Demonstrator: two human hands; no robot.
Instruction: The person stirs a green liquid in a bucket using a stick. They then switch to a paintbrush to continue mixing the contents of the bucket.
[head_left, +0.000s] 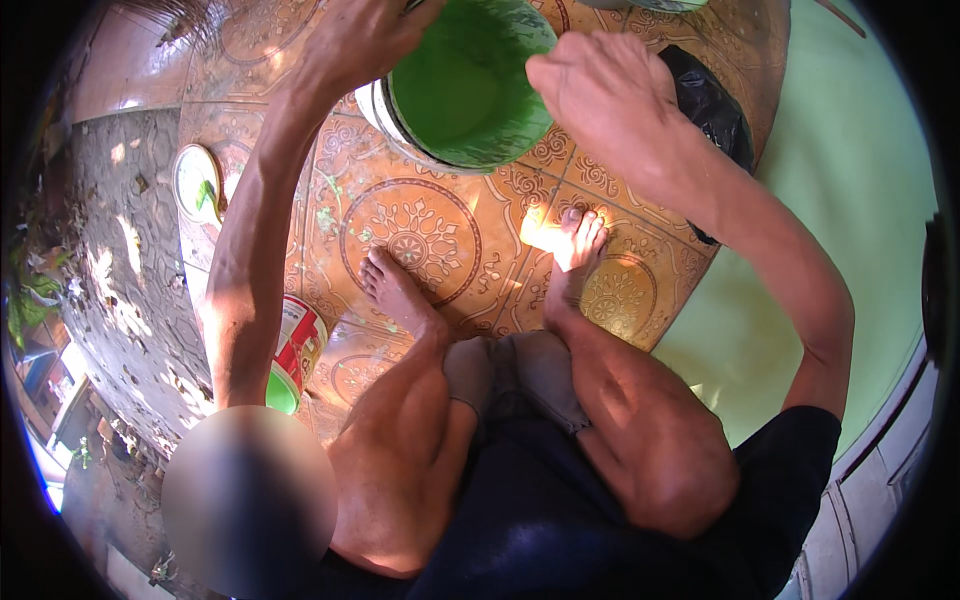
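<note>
A white paint bucket stands between my hands at the top of the view, its inner wall coated green and green paint inside. My left hand is closed at the bucket's upper left rim, its fingertips partly cut off by the picture's edge. At the right rim my right hand is closed too, knuckles up. Its curled fingers are hidden beneath it, and the thumb side meets the rim.
A round lid with a green smear lies left of my left forearm. Beside that arm is a red-and-white tub with green on it. A black plastic bag rests against the pale green wall. My bare feet are on patterned orange tiles.
</note>
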